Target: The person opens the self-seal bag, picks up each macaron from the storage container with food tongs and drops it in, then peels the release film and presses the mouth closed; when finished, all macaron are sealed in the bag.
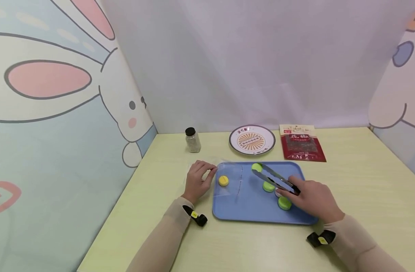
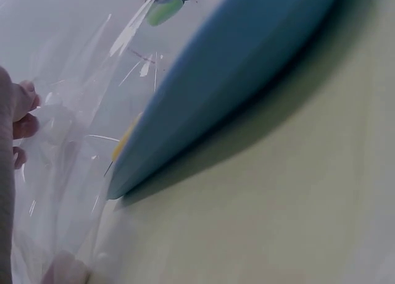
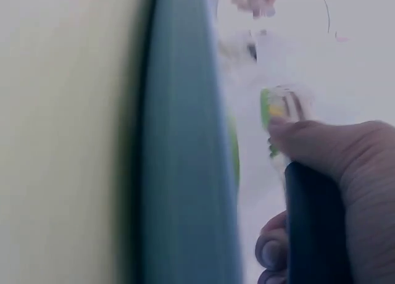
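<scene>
My left hand [image 1: 198,181] pinches the edge of a clear plastic bag [image 1: 233,172] at the left of a blue tray [image 1: 248,213]. A yellow macaron [image 1: 223,181] shows through the film; whether it lies inside or under the bag I cannot tell. My right hand [image 1: 318,198] grips dark-handled metal tongs [image 1: 267,178], which reach left over the tray. At their tips is a green macaron [image 1: 256,167]. Below them on the tray sit a green macaron [image 1: 268,187], another green macaron [image 1: 284,203] and a pale round piece [image 1: 277,193], partly hidden by the hand.
Behind the tray stand a black-lidded jar [image 1: 193,140], a patterned white plate [image 1: 252,140] and a red spice packet [image 1: 303,143]. The pale yellow table [image 1: 241,245] meets a cloth backdrop [image 1: 228,68] at the back and printed panels at the sides.
</scene>
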`<state>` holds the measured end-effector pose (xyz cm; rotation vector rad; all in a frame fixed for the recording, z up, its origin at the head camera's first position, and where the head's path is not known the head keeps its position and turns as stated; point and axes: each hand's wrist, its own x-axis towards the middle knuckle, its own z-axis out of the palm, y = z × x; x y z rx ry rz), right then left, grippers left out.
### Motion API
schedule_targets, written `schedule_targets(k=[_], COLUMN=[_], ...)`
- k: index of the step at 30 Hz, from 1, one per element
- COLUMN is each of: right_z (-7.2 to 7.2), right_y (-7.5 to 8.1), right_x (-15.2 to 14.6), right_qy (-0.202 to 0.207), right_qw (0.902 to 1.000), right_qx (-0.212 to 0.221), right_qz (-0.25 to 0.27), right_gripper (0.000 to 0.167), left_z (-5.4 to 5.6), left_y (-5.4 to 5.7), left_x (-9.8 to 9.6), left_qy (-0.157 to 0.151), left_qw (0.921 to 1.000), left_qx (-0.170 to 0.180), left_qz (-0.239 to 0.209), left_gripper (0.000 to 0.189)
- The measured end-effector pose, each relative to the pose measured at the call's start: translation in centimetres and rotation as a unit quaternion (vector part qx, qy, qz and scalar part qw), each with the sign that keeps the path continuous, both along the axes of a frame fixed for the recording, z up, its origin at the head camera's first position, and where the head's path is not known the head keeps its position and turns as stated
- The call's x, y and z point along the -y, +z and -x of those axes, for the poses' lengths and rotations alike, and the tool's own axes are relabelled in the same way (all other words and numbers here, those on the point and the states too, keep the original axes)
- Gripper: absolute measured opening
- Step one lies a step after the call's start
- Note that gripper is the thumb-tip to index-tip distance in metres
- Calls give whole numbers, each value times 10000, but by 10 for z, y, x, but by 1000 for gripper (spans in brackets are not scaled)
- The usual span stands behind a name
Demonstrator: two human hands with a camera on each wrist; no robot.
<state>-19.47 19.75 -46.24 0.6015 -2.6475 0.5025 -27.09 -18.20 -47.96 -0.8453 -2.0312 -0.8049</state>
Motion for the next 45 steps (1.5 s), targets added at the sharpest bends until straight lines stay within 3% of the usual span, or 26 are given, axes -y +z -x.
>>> schedule_targets(k=[7,13,18,25,32,35,39,45], right_z=[-6,-5,9,30,35,36,37,42], right_y=[-5,-7,-7,-11,-15,-15,-13,-10], right_x=[36,58,76,94,98,99,101,104], right_qy=[574,583,635,958,1162,1269,1376,1411], right_qw=[9968,9961,9964,9919,9893,9876,9866,9885], right_qx=[-550,-640,-439,-761,-817,-866,-770,-208], right_qz=[-82,-164,-362,-328,-327,-335,-424,-493], right_gripper=[42,43,40,40,40,37,35,36], left_z=[-1,-2,-2,-2,-2,-2,-2,-2], left_y=[5,2,-2,-2,-3,-3,-3,-5], left_x=[1,2,1,-1,1,2,1,-1], left_qy=[33,36,6,-75,162,125,-118,-233], left_qw=[10000,10000,9998,9996,9985,9978,9980,9990], left_qx=[-34,-83,-178,-228,-431,-522,-536,-312], left_qz=[-39,-29,-103,-157,-312,-390,-311,-216], left_gripper=[6,5,6,5,5,7,10,8])
